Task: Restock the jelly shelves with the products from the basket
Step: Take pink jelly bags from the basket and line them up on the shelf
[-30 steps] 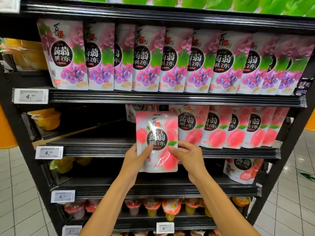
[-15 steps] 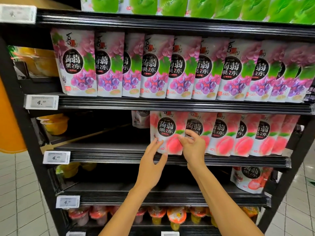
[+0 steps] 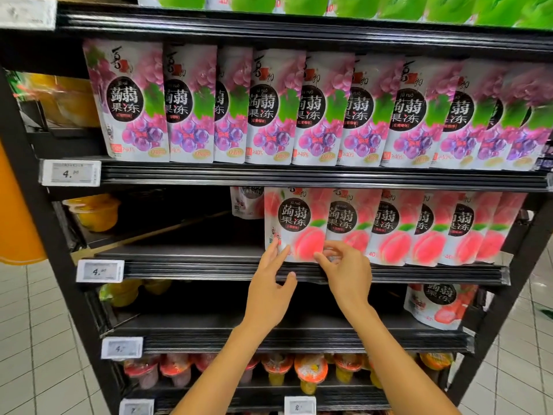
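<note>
**Head view: two hands at the end peach pouch**

Two bare forearms rise from the lower edge. They cross in front of a low shelf of jelly cups with red and orange lids. The left hand is spread wide with straight fingers. Its index fingertip touches the lower left edge of the peach pouch.

The right hand is just beside the left. Its fingers are loosely curled and blurred at the pouch's bottom right corner, and it cannot be told whether they pinch the pouch or only touch it.

The peach pouch stands upright on the middle shelf with its bottom at the front lip. It is the leftmost of a row of peach pouches that overlap toward the right. Another pouch stands farther back on the same shelf, partly hidden.

One shelf down, at the right, leans a strawberry pouch. White price tags sit at the left ends of the shelf lips. Yellow cups sit at the rack's far left.

Above is a row of grape pouches. Higher still are green pouches, cut off by the frame.
</note>
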Action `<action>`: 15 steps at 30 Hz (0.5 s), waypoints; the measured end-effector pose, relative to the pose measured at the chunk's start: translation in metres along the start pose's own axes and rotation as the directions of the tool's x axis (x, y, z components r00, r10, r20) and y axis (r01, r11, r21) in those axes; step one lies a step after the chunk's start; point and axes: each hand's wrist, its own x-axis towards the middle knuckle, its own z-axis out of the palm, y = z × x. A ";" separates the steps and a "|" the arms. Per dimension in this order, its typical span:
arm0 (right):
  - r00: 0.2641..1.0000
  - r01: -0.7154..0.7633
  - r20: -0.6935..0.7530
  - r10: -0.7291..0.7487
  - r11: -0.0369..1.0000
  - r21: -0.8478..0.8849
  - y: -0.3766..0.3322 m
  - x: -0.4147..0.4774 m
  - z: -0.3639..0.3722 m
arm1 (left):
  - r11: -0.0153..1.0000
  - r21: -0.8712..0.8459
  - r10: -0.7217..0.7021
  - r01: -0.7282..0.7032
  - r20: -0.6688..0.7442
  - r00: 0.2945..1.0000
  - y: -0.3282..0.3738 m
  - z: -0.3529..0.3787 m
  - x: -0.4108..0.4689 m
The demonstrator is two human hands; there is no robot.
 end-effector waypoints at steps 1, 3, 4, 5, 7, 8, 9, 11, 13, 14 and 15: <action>1.000 -0.008 -0.018 0.007 0.999 -0.038 -0.001 0.000 0.001 | 1.000 0.011 0.001 -0.002 0.006 1.000 0.001 0.001 0.000; 0.999 -0.036 -0.042 0.033 0.996 -0.078 -0.003 0.000 0.002 | 0.998 0.055 0.017 -0.019 0.031 0.999 0.001 0.002 0.001; 0.998 -0.046 -0.052 0.042 0.995 -0.084 -0.003 0.000 0.002 | 0.996 0.080 0.023 -0.026 0.042 0.999 0.000 0.002 0.001; 0.997 -0.052 -0.058 0.047 0.995 -0.086 -0.003 -0.001 0.003 | 0.995 0.096 0.024 -0.028 0.048 0.999 0.000 0.002 0.001; 0.997 -0.052 -0.061 0.047 0.995 -0.080 -0.001 -0.003 0.004 | 0.996 0.090 0.011 -0.015 0.044 0.999 -0.002 0.002 0.001; 0.997 -0.052 -0.062 0.048 0.996 -0.070 0.000 -0.004 0.004 | 0.997 0.075 0.007 -0.009 0.039 0.999 -0.002 0.001 0.000; 0.997 -0.055 -0.063 0.051 0.997 -0.054 0.000 -0.006 0.003 | 0.999 0.052 0.004 -0.006 0.035 0.999 -0.001 -0.001 -0.001; 0.996 -0.049 -0.076 0.048 0.999 -0.015 0.001 -0.011 0.001 | 1.000 -0.016 0.012 -0.012 0.017 1.000 0.000 -0.004 -0.004; 0.996 -0.031 -0.088 0.032 0.999 0.016 0.001 -0.019 -0.001 | 0.996 -0.088 0.033 -0.035 -0.015 0.999 0.000 -0.009 -0.011; 0.996 -0.028 -0.079 0.032 0.998 0.053 0.001 -0.025 -0.002 | 0.992 -0.120 0.034 -0.038 -0.033 0.999 -0.002 -0.011 -0.017; 0.998 -0.028 -0.055 0.034 0.994 0.102 0.002 -0.032 -0.002 | 0.989 -0.147 0.028 -0.035 -0.051 0.998 -0.006 -0.013 -0.024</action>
